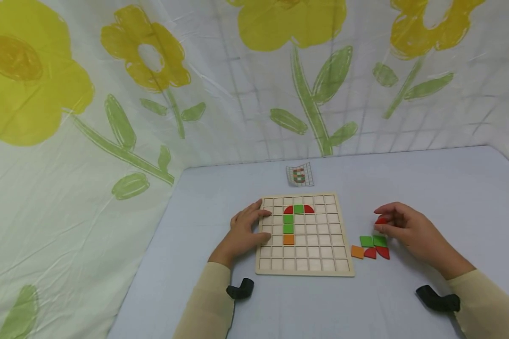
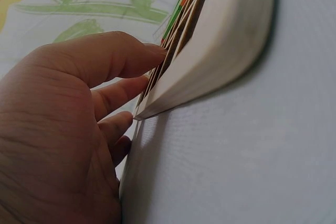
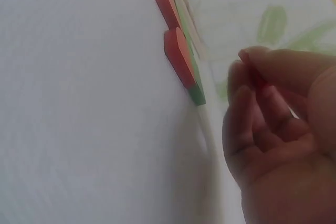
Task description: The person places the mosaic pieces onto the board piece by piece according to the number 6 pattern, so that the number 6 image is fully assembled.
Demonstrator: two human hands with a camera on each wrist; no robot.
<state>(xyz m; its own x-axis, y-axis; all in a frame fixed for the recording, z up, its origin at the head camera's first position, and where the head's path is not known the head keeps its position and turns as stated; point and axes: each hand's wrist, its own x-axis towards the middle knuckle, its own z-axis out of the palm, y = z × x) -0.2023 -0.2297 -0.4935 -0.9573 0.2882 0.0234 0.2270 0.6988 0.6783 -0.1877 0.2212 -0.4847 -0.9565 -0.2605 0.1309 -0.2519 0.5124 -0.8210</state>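
A wooden grid board (image 1: 322, 267) lies on the table with red, green and orange tiles set in some squares. Along its top row of tiles, a green square tile (image 1: 299, 208) sits between two red quarter-round tiles; two green squares and an orange square tile (image 1: 288, 239) run down below the left one. My left hand (image 1: 243, 232) rests on the board's left edge, thumb and fingertips touching it, fingers spread. Off the board's right side, my right hand (image 1: 411, 230) pinches a red tile (image 3: 255, 74) between thumb and fingers, above the table; its full outline is hidden by the fingers.
Loose tiles lie right of the board: two green squares (image 1: 366, 241), an orange square (image 1: 357, 252) and two red quarter-rounds (image 1: 382, 252). Behind the board stands a small paper card (image 1: 299, 175) printed with a coloured grid pattern. A flowered curtain (image 1: 254, 94) hangs behind the table.
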